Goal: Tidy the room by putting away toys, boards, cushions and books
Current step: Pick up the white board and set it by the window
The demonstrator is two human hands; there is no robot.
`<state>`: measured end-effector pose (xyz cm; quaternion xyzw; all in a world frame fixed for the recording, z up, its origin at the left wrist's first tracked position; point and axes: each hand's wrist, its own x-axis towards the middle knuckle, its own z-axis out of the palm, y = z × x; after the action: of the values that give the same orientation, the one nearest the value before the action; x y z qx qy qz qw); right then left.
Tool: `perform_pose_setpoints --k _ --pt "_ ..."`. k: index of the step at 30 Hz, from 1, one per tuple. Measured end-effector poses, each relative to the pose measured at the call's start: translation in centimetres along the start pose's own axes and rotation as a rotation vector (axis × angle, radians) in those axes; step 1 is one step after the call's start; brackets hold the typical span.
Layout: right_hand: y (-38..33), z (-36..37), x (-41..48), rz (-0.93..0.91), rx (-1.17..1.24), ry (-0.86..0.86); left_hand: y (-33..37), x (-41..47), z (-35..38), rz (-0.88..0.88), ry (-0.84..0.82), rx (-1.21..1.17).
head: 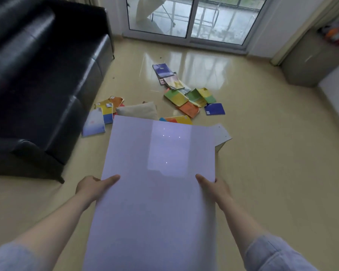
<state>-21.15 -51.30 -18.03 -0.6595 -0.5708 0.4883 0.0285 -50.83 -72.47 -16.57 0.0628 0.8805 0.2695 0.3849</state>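
I hold a large glossy pale-lilac board (157, 192) flat in front of me. My left hand (93, 185) grips its left edge, thumb on top. My right hand (211, 185) grips its right edge the same way. Under the board's far right corner a second white board (222, 134) pokes out. Beyond the boards, on the floor, lies a beige cushion (139, 111). Several colourful books are scattered there: one group near the sofa (104, 112), another further out (188, 94), and a blue book (214, 109) to the right.
A black leather sofa (37, 75) fills the left side. Glass sliding doors (192, 18) close the far wall. At the right stand a grey box-like unit (309, 61) with toys on top and a white surface edge (337, 90). The floor is glossy beige tile (282, 153).
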Motion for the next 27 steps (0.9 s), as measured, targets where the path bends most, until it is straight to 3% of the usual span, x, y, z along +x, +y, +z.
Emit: perform_pose_setpoints --k 9,15,21,27 --pt "0.6 -7.0 4.4 0.111 0.124 0.187 13.6 3.7 6.6 0.172 -0.16 0.109" --pt "2.3 -13.0 5.9 0.188 0.222 0.308 21.8 2.6 11.9 0.253 -0.35 0.135" --pt "6.6 -20.0 8.8 0.298 0.298 0.387 29.1 0.4 21.1 0.334 -0.434 0.206" --pt "10.4 -31.5 15.1 0.319 0.315 0.416 36.6 -1.7 32.8 0.32 -0.423 0.3"
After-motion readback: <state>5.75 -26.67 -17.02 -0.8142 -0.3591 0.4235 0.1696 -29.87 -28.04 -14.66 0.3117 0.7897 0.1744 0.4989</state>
